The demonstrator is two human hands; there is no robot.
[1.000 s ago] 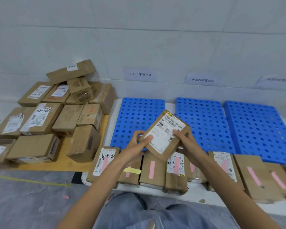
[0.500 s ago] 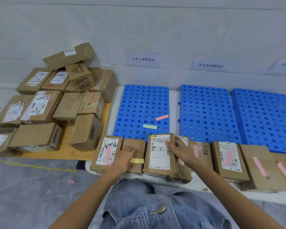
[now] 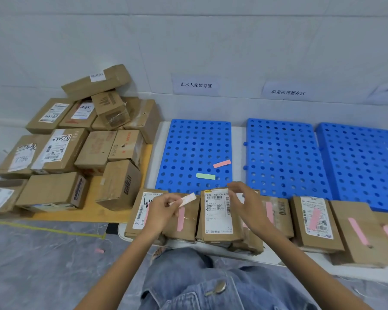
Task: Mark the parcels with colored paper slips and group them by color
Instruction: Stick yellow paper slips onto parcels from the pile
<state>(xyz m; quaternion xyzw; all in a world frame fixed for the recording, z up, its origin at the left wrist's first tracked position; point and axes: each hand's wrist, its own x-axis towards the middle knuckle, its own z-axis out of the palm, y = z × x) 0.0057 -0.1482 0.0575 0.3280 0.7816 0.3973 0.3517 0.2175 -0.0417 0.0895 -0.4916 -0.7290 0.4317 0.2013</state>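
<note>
Head: L hand (image 3: 164,209) lifted slip (image 3: 185,199).

White wall (image 3: 188,41), paper signs (image 3: 195,85); grey floor (image 3: 31,276).

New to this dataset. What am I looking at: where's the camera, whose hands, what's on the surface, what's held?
No machine here: a person sorts parcels with bare hands. The single picture comes from a wide-angle camera worn on the head, looking forward and down, so the arms enter from below. The left hand pinches a pale paper slip. The right hand hovers with bent fingers over a white-labelled parcel; whether it holds anything is unclear. That parcel sits in a row of parcels along the near edge, several bearing pink slips. Behind lie three blue perforated boards; on the leftmost rest a loose pink slip and a green slip. A pile of brown boxes lies at left.
</note>
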